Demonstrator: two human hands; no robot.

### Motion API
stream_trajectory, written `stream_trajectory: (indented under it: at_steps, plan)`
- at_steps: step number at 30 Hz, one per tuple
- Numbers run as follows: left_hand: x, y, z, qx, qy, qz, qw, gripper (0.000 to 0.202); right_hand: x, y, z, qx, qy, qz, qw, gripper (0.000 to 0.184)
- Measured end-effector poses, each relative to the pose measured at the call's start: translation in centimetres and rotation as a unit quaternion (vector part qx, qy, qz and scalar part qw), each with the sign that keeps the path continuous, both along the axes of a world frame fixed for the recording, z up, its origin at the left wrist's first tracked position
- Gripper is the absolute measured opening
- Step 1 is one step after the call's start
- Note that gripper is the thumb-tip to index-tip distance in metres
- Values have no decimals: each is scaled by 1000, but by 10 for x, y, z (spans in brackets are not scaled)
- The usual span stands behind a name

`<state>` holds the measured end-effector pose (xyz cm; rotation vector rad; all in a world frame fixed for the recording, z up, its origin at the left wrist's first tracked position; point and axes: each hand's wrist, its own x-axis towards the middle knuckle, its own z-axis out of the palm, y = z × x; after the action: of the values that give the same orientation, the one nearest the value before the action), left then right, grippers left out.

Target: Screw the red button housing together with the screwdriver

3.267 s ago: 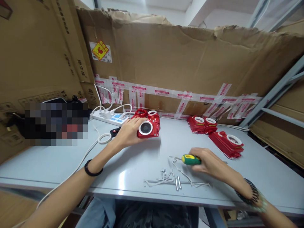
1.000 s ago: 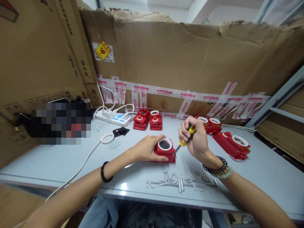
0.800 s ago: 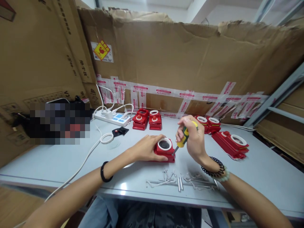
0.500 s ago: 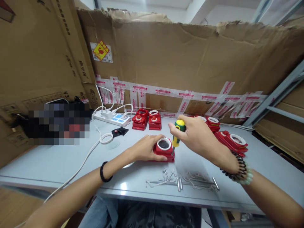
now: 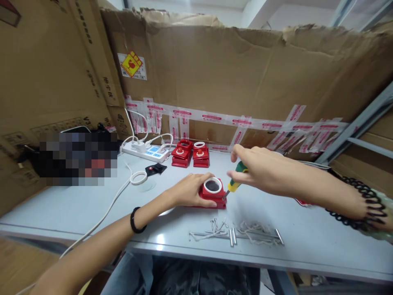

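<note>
A red box-shaped device point(image 5: 219, 201) with a white ring and dark round window on top lies on the table in front of me. My left hand point(image 5: 192, 190) is closed around its left side, thumb along the front. In my right hand point(image 5: 250, 166) is a screwdriver point(image 5: 233, 185) with a green and yellow handle. It leans to the right, and its tip meets the device's right front corner. Loose screws point(image 5: 215, 224), metal rods point(image 5: 233, 237) and pale string point(image 5: 260, 233) lie nearer to me.
Two similar red devices point(image 5: 200, 155) stand at the back, right of a white power strip point(image 5: 145, 151) with plugs. A white ring point(image 5: 138, 178) and a small black packet point(image 5: 156, 169) lie to the left. Tall cardboard point(image 5: 215, 73) walls the table's back.
My right hand has shifted right, and the screwdriver has tipped from nearly upright to a clear slant. My right forearm now covers the red devices on the right. My left hand stays put.
</note>
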<state>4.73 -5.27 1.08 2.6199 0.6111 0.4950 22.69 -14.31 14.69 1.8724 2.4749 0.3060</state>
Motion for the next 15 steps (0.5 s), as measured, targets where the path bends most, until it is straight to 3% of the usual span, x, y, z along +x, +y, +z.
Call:
stream_trajectory:
  at_steps: [4,7,11,13,15]
  plan:
    - [0,0,0,2,4,10,1000,65,-6,11,-5,53,-79,-43,994,52]
    - [0,0,0,1,5,9,1000,66,-10,12,-1,14,-60,0,998,39]
    - [-1,2,-1,15,6,4,1000,65,-13,1,11,-45,-47,136,989,20]
    - [-1,2,-2,18,7,8,1000,65,-13,-2,15,-72,-46,144,986,20]
    - [-1,2,-2,16,14,10,1000,65,-10,0,13,-79,-49,95,991,25]
